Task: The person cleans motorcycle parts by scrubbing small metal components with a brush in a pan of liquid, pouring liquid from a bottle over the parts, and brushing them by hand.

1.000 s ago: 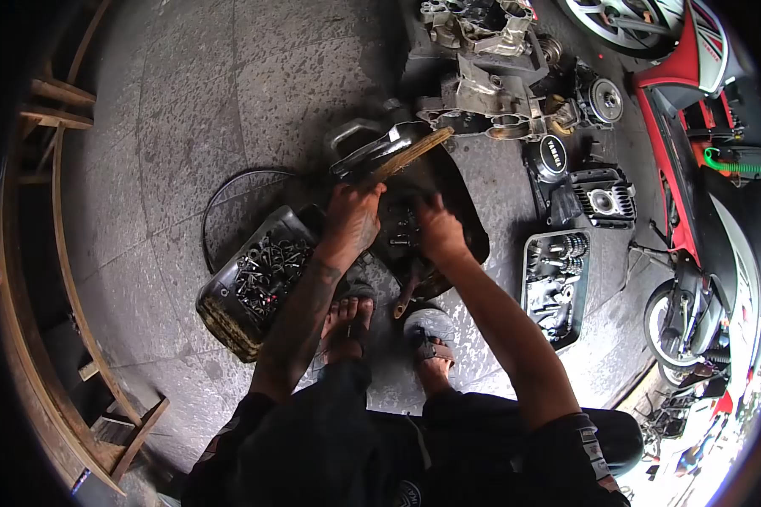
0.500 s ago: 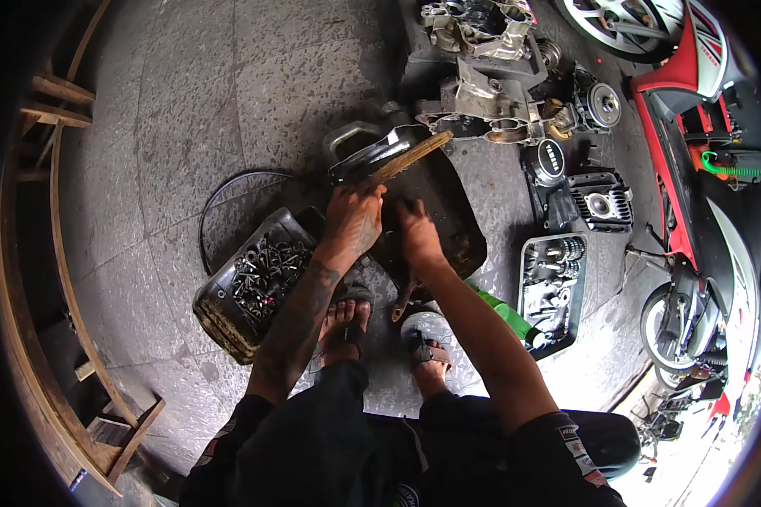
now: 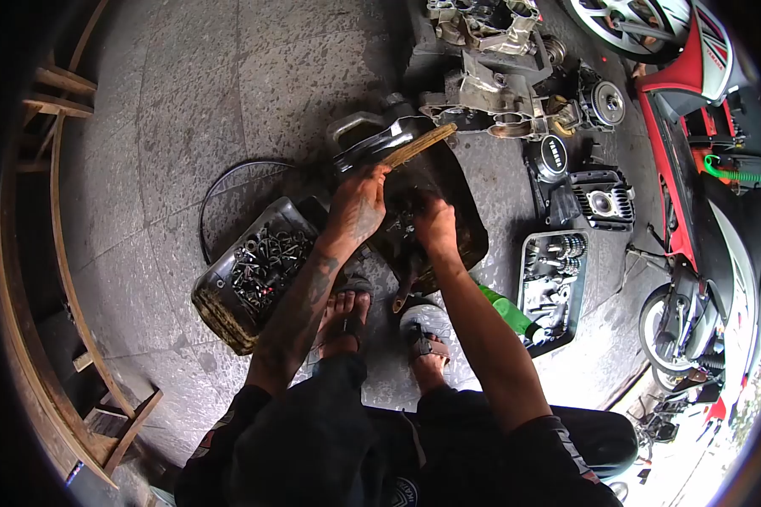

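Note:
In the head view my left hand (image 3: 358, 207) is closed round the lower end of a wooden stick (image 3: 420, 147), which slants up over a dark oily basin (image 3: 472, 245). My right hand (image 3: 436, 226) reaches down into the basin; its fingers are blurred and partly hidden, so what they hold, if anything, does not show. Small metal bits glint beside it. A brownish handle (image 3: 403, 291) sticks out over the basin's near edge. Left of my left forearm stands a black tray (image 3: 214, 297) full of loose bolts and small parts (image 3: 266, 266).
A green bottle (image 3: 506, 313) lies by a tray (image 3: 558, 343) of gears and shafts at right. Engine casings (image 3: 490, 97), a cylinder head (image 3: 602, 201) and a YAMAHA cover (image 3: 553, 157) rest beyond. A red-and-white motorcycle (image 3: 664, 80) stands far right, a wooden frame (image 3: 59, 220) left.
My right hand has shifted slightly right and down inside the basin, and small metal bits now show beside it. My left hand stays at the wooden stick.

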`<act>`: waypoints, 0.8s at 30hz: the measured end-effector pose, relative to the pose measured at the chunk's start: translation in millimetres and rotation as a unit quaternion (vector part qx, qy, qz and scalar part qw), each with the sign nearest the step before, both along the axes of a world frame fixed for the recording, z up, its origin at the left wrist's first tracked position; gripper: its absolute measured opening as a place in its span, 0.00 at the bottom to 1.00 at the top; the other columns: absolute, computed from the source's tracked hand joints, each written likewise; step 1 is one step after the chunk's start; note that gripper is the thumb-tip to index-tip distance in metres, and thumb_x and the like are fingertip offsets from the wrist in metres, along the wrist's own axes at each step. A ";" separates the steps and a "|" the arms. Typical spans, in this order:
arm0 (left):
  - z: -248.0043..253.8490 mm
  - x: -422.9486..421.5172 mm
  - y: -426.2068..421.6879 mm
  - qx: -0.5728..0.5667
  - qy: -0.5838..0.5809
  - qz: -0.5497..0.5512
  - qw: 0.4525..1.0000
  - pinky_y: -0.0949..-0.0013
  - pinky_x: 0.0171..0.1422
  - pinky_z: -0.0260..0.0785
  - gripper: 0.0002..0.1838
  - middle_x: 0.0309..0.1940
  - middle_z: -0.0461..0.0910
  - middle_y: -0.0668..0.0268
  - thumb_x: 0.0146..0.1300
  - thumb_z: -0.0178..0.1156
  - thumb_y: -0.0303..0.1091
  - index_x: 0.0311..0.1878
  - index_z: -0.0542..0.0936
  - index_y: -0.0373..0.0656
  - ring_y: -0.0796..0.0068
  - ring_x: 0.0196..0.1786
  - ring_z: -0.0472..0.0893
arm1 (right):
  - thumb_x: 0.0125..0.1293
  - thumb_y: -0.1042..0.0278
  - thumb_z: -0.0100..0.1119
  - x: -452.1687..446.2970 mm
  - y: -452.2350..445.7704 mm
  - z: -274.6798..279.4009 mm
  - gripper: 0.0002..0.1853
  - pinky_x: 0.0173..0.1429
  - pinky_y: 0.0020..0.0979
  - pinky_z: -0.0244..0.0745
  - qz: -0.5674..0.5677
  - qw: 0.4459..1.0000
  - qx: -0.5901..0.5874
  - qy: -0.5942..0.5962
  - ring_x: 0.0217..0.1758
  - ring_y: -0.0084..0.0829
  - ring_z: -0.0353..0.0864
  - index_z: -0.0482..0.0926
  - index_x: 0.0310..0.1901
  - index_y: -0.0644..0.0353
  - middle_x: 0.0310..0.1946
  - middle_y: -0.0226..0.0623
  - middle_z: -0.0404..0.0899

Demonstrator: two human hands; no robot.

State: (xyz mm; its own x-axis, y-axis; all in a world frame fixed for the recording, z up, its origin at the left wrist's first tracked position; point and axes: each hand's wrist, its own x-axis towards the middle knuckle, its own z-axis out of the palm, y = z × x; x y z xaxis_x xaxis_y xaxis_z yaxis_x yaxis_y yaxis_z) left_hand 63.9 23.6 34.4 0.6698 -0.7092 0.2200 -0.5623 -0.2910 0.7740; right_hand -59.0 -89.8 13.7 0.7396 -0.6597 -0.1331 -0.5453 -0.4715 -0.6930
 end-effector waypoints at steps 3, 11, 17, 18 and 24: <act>-0.7 2.7 4.5 -0.003 0.051 0.002 0.999 0.64 0.47 0.72 0.10 0.40 0.79 0.57 0.63 0.48 0.25 0.47 0.73 0.38 0.59 0.43 0.79 | 0.51 0.70 0.58 0.8 6.0 0.0 0.21 0.56 0.41 0.71 0.040 0.995 -0.082 0.030 0.54 0.52 0.71 0.75 0.50 0.50 0.47 0.49 0.74; 3.7 2.9 1.3 -0.044 0.066 0.001 0.997 0.66 0.49 0.71 0.11 0.40 0.79 0.56 0.66 0.47 0.29 0.47 0.74 0.38 0.60 0.43 0.80 | 0.53 0.76 0.53 2.2 30.6 7.1 0.29 0.58 0.41 0.71 0.260 0.927 -0.173 0.207 0.63 0.56 0.58 0.69 0.57 0.40 0.60 0.46 0.56; 4.0 2.3 1.0 -0.050 0.085 0.004 0.995 0.65 0.49 0.71 0.10 0.40 0.79 0.56 0.66 0.47 0.29 0.46 0.75 0.38 0.59 0.43 0.80 | 0.52 0.78 0.52 0.1 33.3 4.6 0.29 0.55 0.41 0.73 0.247 0.936 -0.161 0.194 0.62 0.56 0.61 0.69 0.57 0.43 0.60 0.48 0.56; 2.0 2.8 0.8 -0.051 0.086 0.005 0.995 0.65 0.49 0.71 0.10 0.40 0.79 0.56 0.66 0.47 0.29 0.46 0.75 0.38 0.59 0.43 0.80 | 0.52 0.78 0.52 0.7 31.9 6.8 0.29 0.55 0.41 0.73 0.247 0.936 -0.162 0.194 0.62 0.56 0.61 0.69 0.57 0.43 0.60 0.48 0.56; 7.5 1.0 5.2 -0.016 0.086 0.001 0.996 0.63 0.45 0.72 0.08 0.39 0.79 0.57 0.62 0.49 0.24 0.42 0.75 0.38 0.55 0.41 0.79 | 0.49 0.80 0.54 -2.3 36.9 15.7 0.32 0.58 0.42 0.71 0.252 0.941 -0.111 0.197 0.63 0.59 0.58 0.67 0.59 0.44 0.62 0.49 0.54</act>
